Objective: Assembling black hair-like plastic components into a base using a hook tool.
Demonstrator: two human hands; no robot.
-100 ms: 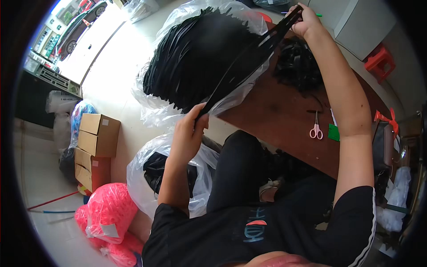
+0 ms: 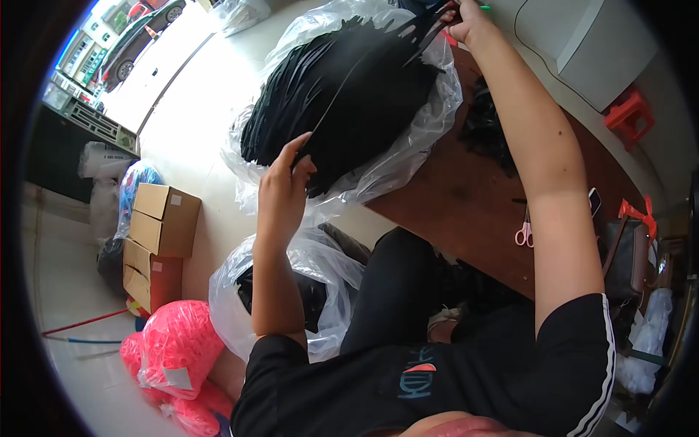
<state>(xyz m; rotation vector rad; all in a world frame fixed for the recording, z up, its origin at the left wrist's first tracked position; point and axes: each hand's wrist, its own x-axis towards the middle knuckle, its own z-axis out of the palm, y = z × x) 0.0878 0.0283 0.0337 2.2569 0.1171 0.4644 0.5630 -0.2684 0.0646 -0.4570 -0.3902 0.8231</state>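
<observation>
A large heap of narrow black strips (image 2: 291,109) lies fanned out on a clear plastic bag (image 2: 422,149), partly over the table's left end. My right hand (image 2: 464,22) is raised beyond the heap's far right side, fingers closed around the ends of a bunch of black strips (image 2: 424,33). My left hand (image 2: 282,191) is at the heap's near edge, thumb and forefinger pinching the other end of these strips. Between my hands the bunch blends into the heap, so how many strips I hold cannot be made out.
On the brown table (image 2: 466,197) lie pink-handled scissors (image 2: 524,233) and a black bundle (image 2: 489,131), both partly behind my right arm. By my knee sits an open clear bag (image 2: 226,309) with black material inside. Cardboard boxes (image 2: 164,218) and pink bags (image 2: 178,342) stand left.
Both my hands have moved left, the left one slightly up, the right slightly farther away. The held strips now lie over the heap rather than stretching across its right side.
</observation>
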